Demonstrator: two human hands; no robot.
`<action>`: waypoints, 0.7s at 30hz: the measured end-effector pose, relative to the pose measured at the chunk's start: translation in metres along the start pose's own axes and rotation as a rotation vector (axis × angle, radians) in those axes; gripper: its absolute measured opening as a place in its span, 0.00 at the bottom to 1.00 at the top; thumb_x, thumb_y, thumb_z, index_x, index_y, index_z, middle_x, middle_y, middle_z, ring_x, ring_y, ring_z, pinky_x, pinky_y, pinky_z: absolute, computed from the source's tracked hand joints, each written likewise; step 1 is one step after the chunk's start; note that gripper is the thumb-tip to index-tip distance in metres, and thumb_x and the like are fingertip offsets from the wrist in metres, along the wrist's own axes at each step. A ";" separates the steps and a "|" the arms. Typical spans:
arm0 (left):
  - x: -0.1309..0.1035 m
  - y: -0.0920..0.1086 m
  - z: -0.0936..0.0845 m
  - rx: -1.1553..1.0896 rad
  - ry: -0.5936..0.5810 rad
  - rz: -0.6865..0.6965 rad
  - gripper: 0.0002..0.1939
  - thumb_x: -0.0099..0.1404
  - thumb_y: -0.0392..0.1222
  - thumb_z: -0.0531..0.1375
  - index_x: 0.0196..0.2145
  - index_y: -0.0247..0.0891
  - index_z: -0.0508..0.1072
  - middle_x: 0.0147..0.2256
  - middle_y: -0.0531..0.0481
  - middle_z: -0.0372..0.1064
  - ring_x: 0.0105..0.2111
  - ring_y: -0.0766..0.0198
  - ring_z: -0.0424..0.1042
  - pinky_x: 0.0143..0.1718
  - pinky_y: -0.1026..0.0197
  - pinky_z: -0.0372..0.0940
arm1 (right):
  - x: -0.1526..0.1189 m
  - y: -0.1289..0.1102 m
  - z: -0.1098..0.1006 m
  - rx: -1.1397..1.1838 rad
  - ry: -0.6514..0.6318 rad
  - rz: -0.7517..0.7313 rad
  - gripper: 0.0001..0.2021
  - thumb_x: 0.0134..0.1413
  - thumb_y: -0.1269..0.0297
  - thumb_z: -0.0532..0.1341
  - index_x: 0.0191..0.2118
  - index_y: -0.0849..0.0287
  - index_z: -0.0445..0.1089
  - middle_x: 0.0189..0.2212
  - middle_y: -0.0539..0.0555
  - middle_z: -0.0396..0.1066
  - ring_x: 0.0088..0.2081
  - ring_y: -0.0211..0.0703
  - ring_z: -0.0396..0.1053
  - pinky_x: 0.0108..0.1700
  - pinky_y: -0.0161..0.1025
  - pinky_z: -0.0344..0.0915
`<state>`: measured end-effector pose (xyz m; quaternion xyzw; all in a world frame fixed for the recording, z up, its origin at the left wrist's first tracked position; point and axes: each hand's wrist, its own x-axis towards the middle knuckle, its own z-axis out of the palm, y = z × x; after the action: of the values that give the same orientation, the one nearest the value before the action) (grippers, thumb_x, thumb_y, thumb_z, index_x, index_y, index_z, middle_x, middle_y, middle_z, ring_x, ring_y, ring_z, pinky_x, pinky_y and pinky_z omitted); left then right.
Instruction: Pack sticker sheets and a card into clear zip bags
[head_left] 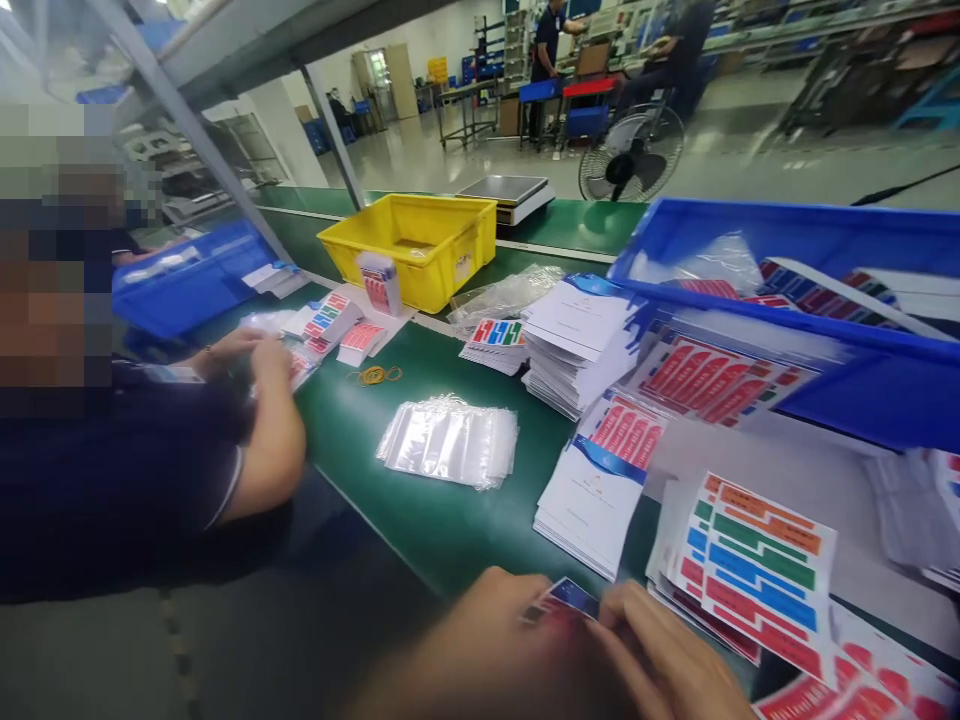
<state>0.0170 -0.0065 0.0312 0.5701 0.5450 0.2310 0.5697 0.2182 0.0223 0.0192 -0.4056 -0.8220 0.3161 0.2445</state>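
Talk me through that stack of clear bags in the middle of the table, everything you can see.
The stack of clear bags looks like thin, glossy plastic, with bright glare streaks across the top. It lies flat on the green tabletop, its edges uneven and fanned. The bags' count and any closures can't be made out. It sits apart from the rubber bands beyond it and the white booklets to its right; nothing visibly rests on it.
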 end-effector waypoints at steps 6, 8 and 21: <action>0.008 0.018 -0.017 0.957 -0.015 0.428 0.12 0.68 0.36 0.47 0.35 0.36 0.70 0.32 0.45 0.72 0.30 0.58 0.68 0.28 0.57 0.55 | -0.002 0.016 0.029 -0.029 0.203 0.047 0.18 0.57 0.62 0.58 0.54 0.54 0.62 0.49 0.59 0.69 0.51 0.54 0.68 0.51 0.50 0.70; 0.013 0.017 -0.016 1.052 -0.020 0.422 0.10 0.67 0.35 0.49 0.35 0.36 0.70 0.32 0.45 0.72 0.31 0.56 0.68 0.29 0.56 0.57 | -0.001 0.024 0.041 0.090 0.103 0.093 0.21 0.58 0.62 0.59 0.56 0.52 0.61 0.53 0.57 0.67 0.55 0.54 0.65 0.56 0.51 0.66; 0.030 -0.033 -0.085 0.686 0.801 0.110 0.10 0.65 0.47 0.55 0.40 0.39 0.68 0.36 0.48 0.71 0.33 0.63 0.70 0.34 0.62 0.65 | -0.001 0.034 0.052 0.519 -0.047 0.202 0.11 0.62 0.58 0.56 0.43 0.52 0.74 0.46 0.55 0.75 0.49 0.53 0.72 0.51 0.45 0.71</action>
<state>-0.0615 0.0456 0.0113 0.6188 0.7334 0.2686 0.0846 0.2016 0.0202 -0.0409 -0.4016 -0.6745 0.5483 0.2883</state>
